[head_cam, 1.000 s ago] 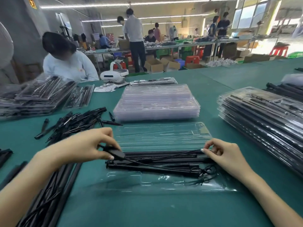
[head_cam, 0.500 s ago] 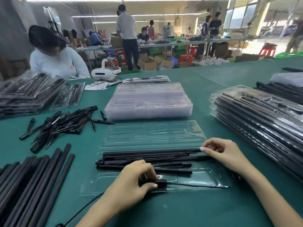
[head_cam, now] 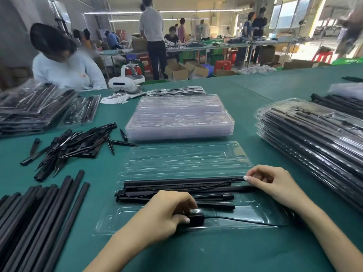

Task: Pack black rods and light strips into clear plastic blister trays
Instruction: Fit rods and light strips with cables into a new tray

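Observation:
An open clear blister tray (head_cam: 255, 216) lies in front of me on the green table, its lid half (head_cam: 186, 158) folded back. Several black rods and a light strip (head_cam: 176, 186) sit in its middle channels. My left hand (head_cam: 167, 213) grips a small black plug (head_cam: 194, 219) in the tray's near pocket, and its thin cable (head_cam: 245, 220) runs right along that pocket. My right hand (head_cam: 269, 183) pinches the right ends of the rods and the thin wire at the tray's right side.
A stack of empty clear trays (head_cam: 179, 118) stands behind. Packed trays are piled at the right (head_cam: 314, 134) and far left (head_cam: 33, 107). Loose long rods (head_cam: 39, 216) lie at my left, short black spikes (head_cam: 76, 144) beyond them. A person sits opposite at the left.
My left hand carried the black plug from the rods' left end down into the tray's near pocket, stretching its cable to the right. My right hand stayed at the rods' right ends.

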The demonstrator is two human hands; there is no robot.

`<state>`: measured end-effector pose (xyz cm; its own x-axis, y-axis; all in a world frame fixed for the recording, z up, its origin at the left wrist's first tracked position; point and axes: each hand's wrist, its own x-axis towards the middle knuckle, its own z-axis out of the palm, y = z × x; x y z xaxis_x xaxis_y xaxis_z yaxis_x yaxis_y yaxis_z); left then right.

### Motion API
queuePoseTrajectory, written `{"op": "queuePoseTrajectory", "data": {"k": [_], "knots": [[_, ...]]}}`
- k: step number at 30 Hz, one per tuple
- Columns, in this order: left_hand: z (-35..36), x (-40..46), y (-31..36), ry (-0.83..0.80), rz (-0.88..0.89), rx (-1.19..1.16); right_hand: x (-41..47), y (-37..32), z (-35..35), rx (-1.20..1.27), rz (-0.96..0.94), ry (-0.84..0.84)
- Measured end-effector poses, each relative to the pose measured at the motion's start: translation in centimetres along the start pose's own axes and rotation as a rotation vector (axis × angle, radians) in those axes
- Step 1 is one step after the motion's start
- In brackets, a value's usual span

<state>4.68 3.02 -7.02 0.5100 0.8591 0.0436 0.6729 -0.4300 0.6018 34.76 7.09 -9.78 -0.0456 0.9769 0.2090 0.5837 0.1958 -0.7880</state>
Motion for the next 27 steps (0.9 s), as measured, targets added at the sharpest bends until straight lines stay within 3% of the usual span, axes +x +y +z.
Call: {"op": "queuePoseTrajectory", "data": {"k": [9,14,19,27], "knots": [[0.5,-0.2,-1.2,-0.063,0.116,0.037,0.0,0.1,0.1,-0.033,-0.007,-0.006],[0.5,-0.2,-1.1,0.004,0.164,0.039,0.1,0.1,0.1,-0.039,-0.019,-0.005],[1.6,-0.5,-0.7,0.188,0.265,0.267,0.0,0.1,0.1,-0.061,-0.03,-0.01],[1.5,0.0,-1.0,0.139,0.119,0.055,-0.1,0.1,0.1,-0.069,-0.048,-0.002]]}}
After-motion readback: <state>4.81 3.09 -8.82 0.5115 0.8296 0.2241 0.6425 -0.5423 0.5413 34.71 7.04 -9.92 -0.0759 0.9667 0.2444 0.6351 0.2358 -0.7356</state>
